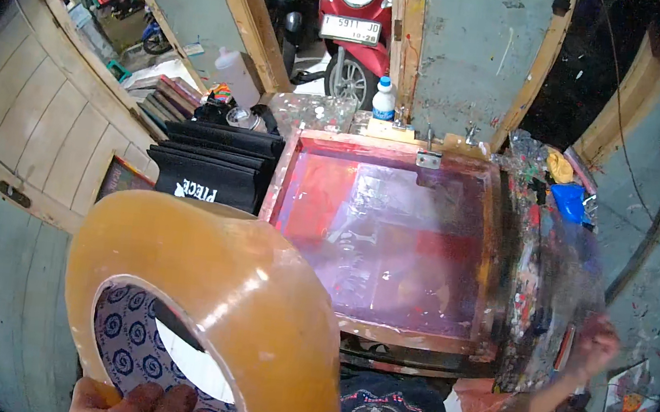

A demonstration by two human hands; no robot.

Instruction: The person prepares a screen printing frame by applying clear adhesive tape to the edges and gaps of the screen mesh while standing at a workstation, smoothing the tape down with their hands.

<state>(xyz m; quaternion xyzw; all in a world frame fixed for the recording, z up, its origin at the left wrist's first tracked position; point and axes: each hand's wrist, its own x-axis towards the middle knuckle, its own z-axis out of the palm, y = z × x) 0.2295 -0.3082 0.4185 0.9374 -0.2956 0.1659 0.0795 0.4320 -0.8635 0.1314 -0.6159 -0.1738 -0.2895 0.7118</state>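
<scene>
My left hand [144, 409] holds a big roll of amber-clear packing tape [255, 295] close to the camera, fingers on its patterned cardboard core. A shiny, see-through strip of tape [560, 257] stretches over the right side of a wooden screen-printing frame [369, 328] with a red-stained mesh. My right hand [595, 346], blurred, pinches the strip's far end beside the frame's lower right corner.
A stack of folded black garments [217, 165] lies left of the frame. Plastic bottles [384, 98] and paint-smeared clutter with a blue object [568, 201] sit behind and to the right. A red scooter [357, 22] and a dark scooter stand beyond the wooden door posts.
</scene>
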